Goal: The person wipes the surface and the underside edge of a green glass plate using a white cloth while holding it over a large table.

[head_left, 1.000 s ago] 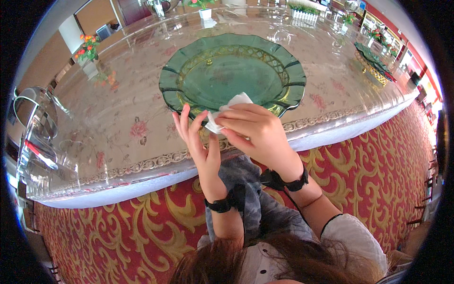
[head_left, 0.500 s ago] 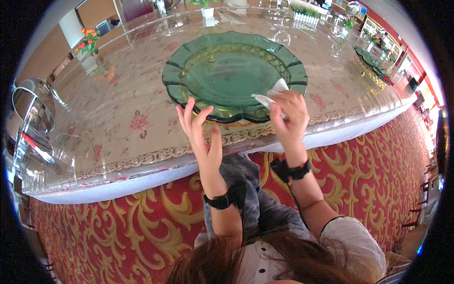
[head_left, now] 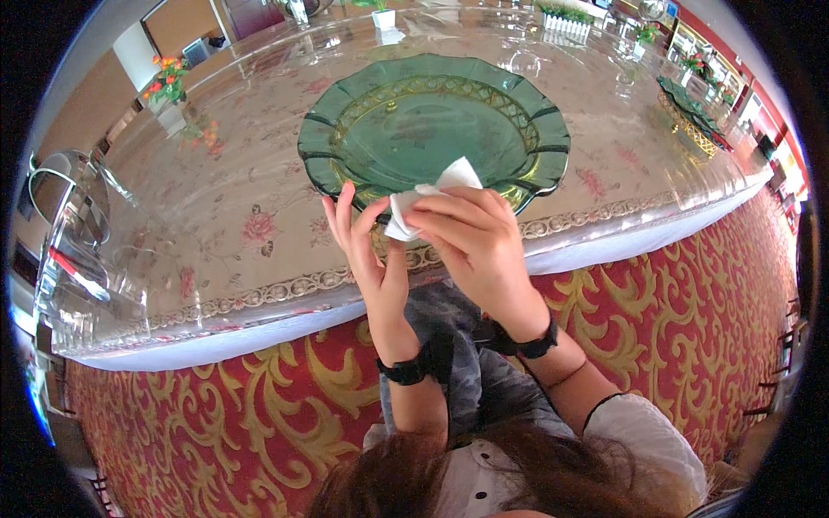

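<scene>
A large green glass plate [head_left: 432,129] with a scalloped rim rests near the table's front edge. A gold lattice shows through its border. My right hand [head_left: 473,237] pinches a folded white tissue [head_left: 402,214] at the plate's near rim; one corner of the tissue sticks up over the glass. Just left of it is my left hand [head_left: 371,268], palm up, its fingers stretched and apart beside the near-left rim. Its thumb tip lies by the tissue. Whether the left fingertips touch the glass I cannot tell.
A clear plastic sheet covers the floral tablecloth [head_left: 250,229]. At the far left stands an orange-flowered potted plant [head_left: 168,82]. A white pot [head_left: 384,19] and a white fence planter [head_left: 566,26] stand at the back. Another green plate on a gold stand [head_left: 691,121] is at the right.
My right hand has moved left with the tissue, from the plate's near-right rim to beside my left hand. The left hand has hardly moved.
</scene>
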`<action>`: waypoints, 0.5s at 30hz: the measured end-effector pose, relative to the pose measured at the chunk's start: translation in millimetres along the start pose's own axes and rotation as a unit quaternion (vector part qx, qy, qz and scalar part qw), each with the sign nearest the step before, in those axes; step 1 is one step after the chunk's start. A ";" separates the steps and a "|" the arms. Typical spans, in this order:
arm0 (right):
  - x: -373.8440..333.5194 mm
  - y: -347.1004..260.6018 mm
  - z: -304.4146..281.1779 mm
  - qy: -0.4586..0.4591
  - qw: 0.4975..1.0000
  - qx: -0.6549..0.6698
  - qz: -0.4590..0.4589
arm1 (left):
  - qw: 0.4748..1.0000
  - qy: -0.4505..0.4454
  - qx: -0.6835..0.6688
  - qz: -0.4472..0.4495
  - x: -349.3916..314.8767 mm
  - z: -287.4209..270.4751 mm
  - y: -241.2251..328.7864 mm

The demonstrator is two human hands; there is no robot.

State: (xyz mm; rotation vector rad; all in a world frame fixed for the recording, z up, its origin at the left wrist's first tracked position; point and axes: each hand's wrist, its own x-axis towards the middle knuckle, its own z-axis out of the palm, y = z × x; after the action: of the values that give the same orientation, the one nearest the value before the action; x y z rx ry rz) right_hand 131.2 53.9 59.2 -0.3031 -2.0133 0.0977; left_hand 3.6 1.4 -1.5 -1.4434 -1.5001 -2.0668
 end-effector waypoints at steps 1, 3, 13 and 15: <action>-2.4 2.5 -5.3 -0.017 0.999 0.021 0.024 | 1.000 0.002 -0.011 0.006 0.3 0.3 -1.6; -7.2 11.9 -16.7 -0.012 0.998 -0.038 0.038 | 1.000 0.005 -0.019 0.009 -0.3 0.3 -4.1; -19.9 87.7 -32.1 0.114 0.993 -0.007 0.029 | 1.000 0.008 -0.020 0.007 -1.7 -0.1 -5.4; -19.9 98.8 -33.3 0.141 0.988 0.026 0.061 | 1.000 0.009 -0.022 0.004 -2.0 -0.2 -5.0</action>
State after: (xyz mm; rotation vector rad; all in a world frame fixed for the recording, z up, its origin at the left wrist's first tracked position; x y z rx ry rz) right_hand 186.0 142.0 36.9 -0.3845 -1.7085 0.1741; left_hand 1.3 2.8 -6.1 -1.4407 -1.4487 -2.1156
